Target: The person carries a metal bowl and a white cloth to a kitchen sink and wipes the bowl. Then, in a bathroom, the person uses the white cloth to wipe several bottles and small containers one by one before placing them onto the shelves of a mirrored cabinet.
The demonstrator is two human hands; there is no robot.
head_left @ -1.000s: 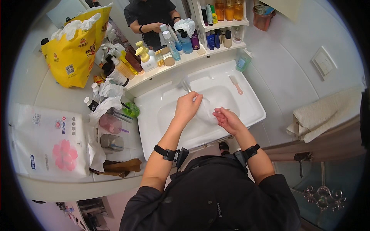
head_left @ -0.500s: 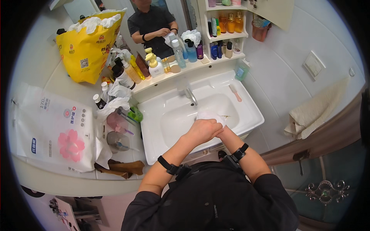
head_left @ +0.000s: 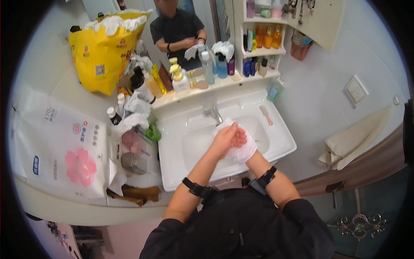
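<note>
Over the sink point(head_left: 172, 170), a thin white disposable towel point(head_left: 244, 153) lies bunched between my two hands. My left hand point(head_left: 230, 139) rests against the towel, palm partly turned up. Its fingers are loosely bent, and nothing shows inside them. The towel wraps round my right hand point(head_left: 251, 158), so its fingers are mostly hidden; the wrist comes out at the towel's lower right edge. Behind my hands, the metal tap point(head_left: 217, 115) reaches over the basin. A pink-handled brush point(head_left: 267, 116) lies on the sink's right rim.
Bottles, among them a white pump bottle point(head_left: 179, 80), line the ledge below the mirror point(head_left: 183, 26). To the left stand a yellow bag point(head_left: 101, 56) and a large white pack point(head_left: 56, 146). A beige cloth point(head_left: 358, 138) hangs at right. Shelves point(head_left: 263, 52) rise behind.
My left hand has turned from knuckles up to partly palm up. The white towel has come up around my hands, covering most of the right one. The view has shifted slightly.
</note>
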